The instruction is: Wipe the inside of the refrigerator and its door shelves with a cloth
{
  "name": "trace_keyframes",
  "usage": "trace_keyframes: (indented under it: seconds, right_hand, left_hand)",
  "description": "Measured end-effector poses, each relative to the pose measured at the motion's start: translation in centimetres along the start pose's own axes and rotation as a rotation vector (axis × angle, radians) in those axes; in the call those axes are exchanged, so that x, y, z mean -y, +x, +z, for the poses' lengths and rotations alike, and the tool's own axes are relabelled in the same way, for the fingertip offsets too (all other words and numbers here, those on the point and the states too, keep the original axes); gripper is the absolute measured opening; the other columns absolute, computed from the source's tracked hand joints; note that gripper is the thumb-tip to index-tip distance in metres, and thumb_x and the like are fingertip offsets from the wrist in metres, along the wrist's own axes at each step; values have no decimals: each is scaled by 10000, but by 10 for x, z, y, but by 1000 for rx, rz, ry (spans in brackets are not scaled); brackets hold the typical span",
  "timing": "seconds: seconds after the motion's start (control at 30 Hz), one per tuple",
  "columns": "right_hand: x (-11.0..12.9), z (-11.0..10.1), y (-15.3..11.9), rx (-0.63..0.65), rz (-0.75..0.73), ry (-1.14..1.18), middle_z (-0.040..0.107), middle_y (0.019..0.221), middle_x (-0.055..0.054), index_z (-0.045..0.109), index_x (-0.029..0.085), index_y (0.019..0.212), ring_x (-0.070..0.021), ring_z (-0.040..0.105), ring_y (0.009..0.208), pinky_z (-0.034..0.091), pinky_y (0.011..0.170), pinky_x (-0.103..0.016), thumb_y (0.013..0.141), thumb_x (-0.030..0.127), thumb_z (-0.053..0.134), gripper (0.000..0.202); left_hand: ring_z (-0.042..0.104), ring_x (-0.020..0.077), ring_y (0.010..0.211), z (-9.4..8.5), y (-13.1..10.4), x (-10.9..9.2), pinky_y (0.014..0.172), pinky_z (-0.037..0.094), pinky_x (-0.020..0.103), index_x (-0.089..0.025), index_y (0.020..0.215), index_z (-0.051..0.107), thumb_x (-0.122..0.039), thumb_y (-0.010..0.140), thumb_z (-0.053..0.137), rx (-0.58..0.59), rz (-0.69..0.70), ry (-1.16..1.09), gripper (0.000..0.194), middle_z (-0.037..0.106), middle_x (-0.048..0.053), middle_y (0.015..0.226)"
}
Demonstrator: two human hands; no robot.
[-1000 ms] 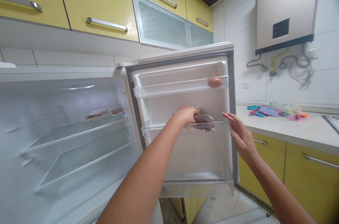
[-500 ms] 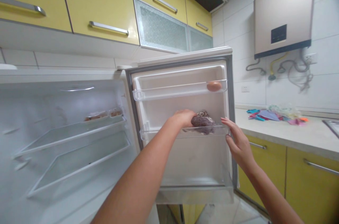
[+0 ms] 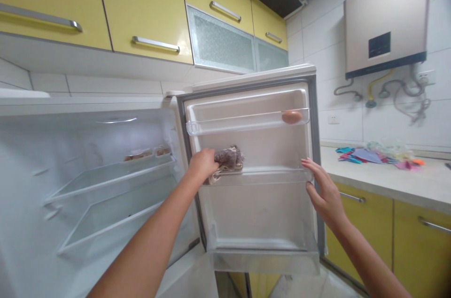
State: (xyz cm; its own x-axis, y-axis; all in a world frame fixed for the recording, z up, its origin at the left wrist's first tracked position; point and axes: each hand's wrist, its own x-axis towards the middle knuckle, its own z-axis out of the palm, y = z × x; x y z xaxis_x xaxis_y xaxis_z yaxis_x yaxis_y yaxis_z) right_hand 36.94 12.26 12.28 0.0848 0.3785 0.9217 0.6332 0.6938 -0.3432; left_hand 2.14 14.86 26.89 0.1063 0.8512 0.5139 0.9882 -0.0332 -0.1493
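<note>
Yellow wall cabinets point(image 3: 148, 2) run above an open refrigerator point(image 3: 31, 171), with a metallic wall unit point(image 3: 385, 16) on the tiled wall to the right. Beneath that unit, a pale counter point(image 3: 416, 190) bears a pile of coloured and translucent items point(image 3: 369, 155). Inside the compartment, two small packs point(image 3: 139, 154) lie at the far right of the upper glass shelf point(image 3: 105, 176). Shown at centre, the refrigerator door point(image 3: 253, 213) stands swung open, fitted with clear door shelves; one brown egg point(image 3: 291, 117) sits near the right end of the top door shelf point(image 3: 239, 123). Left hand point(image 3: 204, 165): closed on a bunched brown-and-cream cloth point(image 3: 229, 158), which lies at the left part of the middle door shelf point(image 3: 271, 177), a fold hanging at its front rail. Right hand point(image 3: 326, 194): at that shelf's right end, fingers and thumb apart; whether they press on the shelf cannot be told.
</note>
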Motion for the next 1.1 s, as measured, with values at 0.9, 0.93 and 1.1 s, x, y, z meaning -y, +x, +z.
trace_keyframes:
  seconds: [0.9,0.93,1.1]
  right_hand:
    - [24,4,-5,-32,60,91,567,1417,-93,546,291,1312,-337,433,1421,328,1177,-594,904,332,486,414]
    - [25,4,-5,-33,62,93,564,1421,-93,544,291,1315,-336,429,1424,323,1180,-592,905,334,485,416]
    - [24,7,-7,-43,64,115,557,1419,-94,555,277,1305,-336,424,1424,322,1177,-590,902,348,488,414]
  left_hand:
    - [726,311,1008,-6,18,-132,872,555,364,-74,1062,749,-525,924,457,-50,-110,-348,554,749,258,1075]
    - [729,306,1001,-8,19,-144,869,558,357,-80,1057,752,-529,919,470,-43,-82,-363,549,752,253,1072]
    - [730,284,1019,-16,27,-206,888,568,334,-104,1071,752,-485,914,496,-26,48,-414,485,765,204,1067]
